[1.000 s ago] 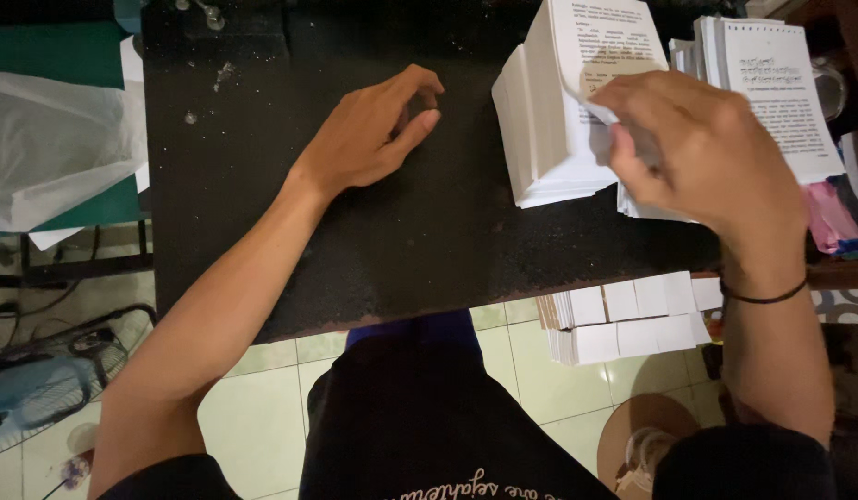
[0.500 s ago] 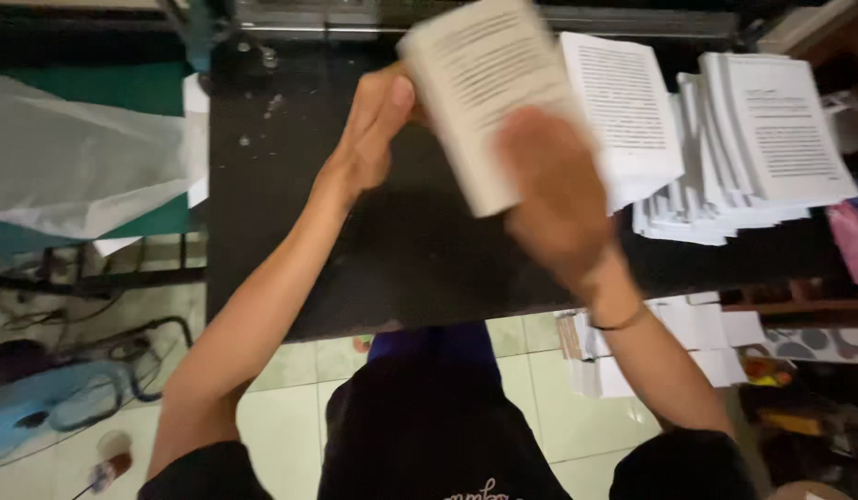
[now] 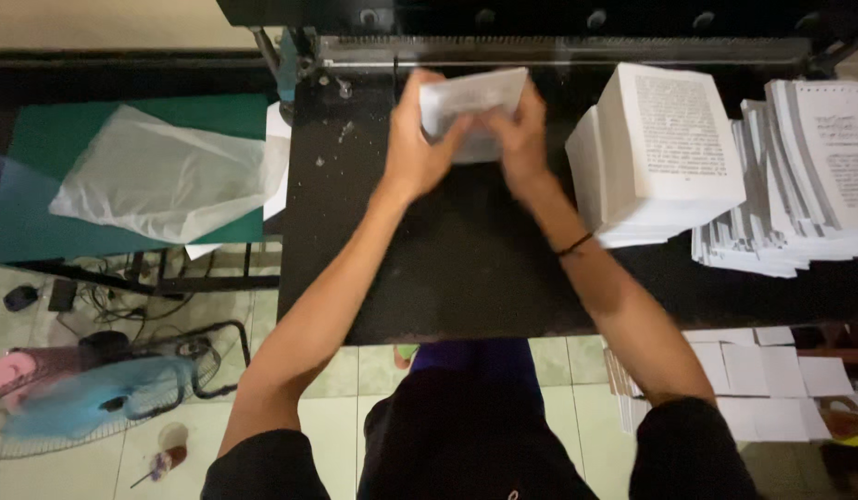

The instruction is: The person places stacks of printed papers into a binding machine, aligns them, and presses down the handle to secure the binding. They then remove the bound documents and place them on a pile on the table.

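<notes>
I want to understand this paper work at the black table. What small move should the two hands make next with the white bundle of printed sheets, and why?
Probably tap the white bundle of printed sheets down on the black table to square its edges. The left hand and the right hand grip it from both sides, raised near the toothed metal bar at the table's back edge, and its sheets look blurred and uneven.
</notes>
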